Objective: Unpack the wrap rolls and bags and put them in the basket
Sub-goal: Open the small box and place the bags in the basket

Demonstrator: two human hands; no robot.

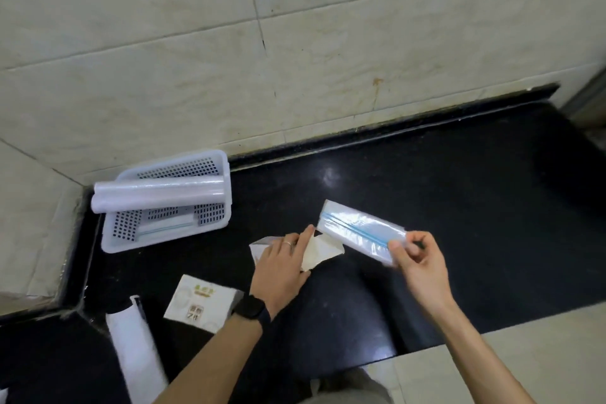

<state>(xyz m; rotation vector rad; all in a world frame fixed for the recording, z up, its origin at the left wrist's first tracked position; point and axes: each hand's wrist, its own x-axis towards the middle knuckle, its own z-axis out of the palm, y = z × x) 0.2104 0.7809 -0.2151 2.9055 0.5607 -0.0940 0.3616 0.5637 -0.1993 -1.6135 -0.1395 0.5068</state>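
Note:
My right hand [418, 264] pinches the near end of a stack of clear zip bags [355, 229] with a blue seal strip, held just above the black counter. My left hand [283, 264] presses on an opened white carton [319, 252] with its flap up, right beside the far end of the bags. A white perforated basket [218, 157] stands at the back left corner. Two wrap rolls [157, 195] lie across its top, and another pack of zip bags [165, 228] lies inside it.
A flat white box with printed labels [200, 302] lies near my left wrist. A long white carton [136, 354] lies at the front left. The tiled wall [295, 43] runs behind the black counter [459, 190], whose front edge shows at right.

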